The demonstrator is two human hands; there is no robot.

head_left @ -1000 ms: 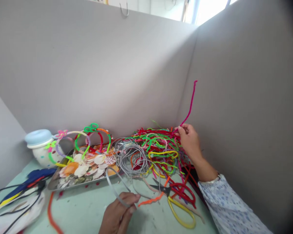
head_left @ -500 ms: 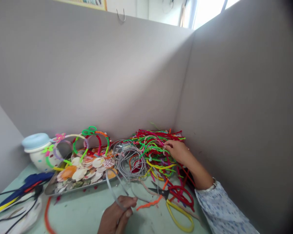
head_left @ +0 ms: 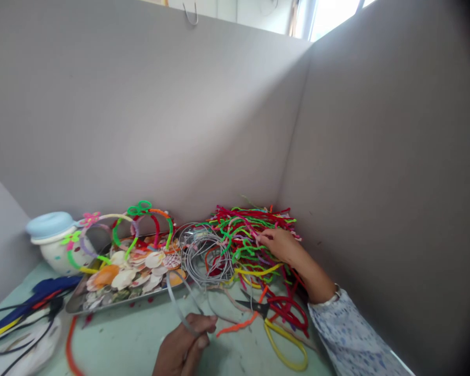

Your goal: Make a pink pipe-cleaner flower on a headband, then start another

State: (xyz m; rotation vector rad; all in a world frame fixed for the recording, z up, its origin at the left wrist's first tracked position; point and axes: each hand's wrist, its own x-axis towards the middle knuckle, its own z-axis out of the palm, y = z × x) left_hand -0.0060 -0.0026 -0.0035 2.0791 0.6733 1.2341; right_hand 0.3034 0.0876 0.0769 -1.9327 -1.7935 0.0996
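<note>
the grey partition fills most of the frame, with the pale green table along the bottom. at lower left the metal tray carries seashells, and wrapped hoops stand over its back part, the lidded jar just beside them at the far left. the heap of pipe cleaners lies right of centre in the lower half, a tangle of red, green, pink and yellow. my right hand reaches into its right side, thumb and forefinger drawn close at a pink stem; i cannot tell whether they pinch it or only touch it. my left hand, at bottom centre, has thumb and fingers pressed together on the grey headband, whose bare arc rises toward the tray's right corner. to sort through the heap well, i should take one stem near its end and draw it along its own length, since a straight upward tug would likely drag its neighbours along. a light left-hand grip should spare the thin arc from bending, and i would keep it from snagging the coil of grey wire between tray and heap. the scissors lie below the heap, blades pointing left across an orange pipe cleaner, so my right wrist should stay above them.
</note>
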